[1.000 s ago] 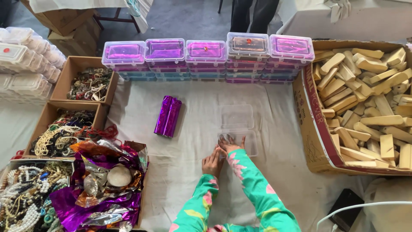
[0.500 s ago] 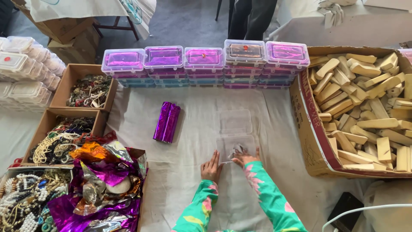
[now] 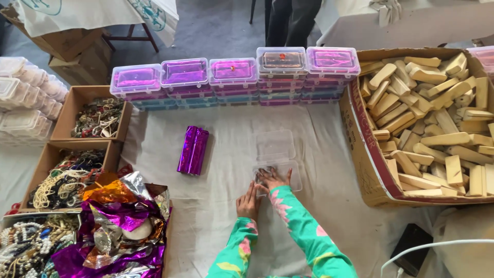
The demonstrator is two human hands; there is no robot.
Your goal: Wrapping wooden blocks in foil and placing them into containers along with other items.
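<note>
Head view: right hand lies spread, fingers flat inside an open clear plastic box on the white cloth; left hand rests open beside it, gripping nothing; purple foil roll lies well left

The right hand now sits flat inside the open clear plastic box, fingers spread over its lower tray, where a second ago they only met its near edge. The left hand slips back and rests just left of the box, no longer pressed against the right.
</note>
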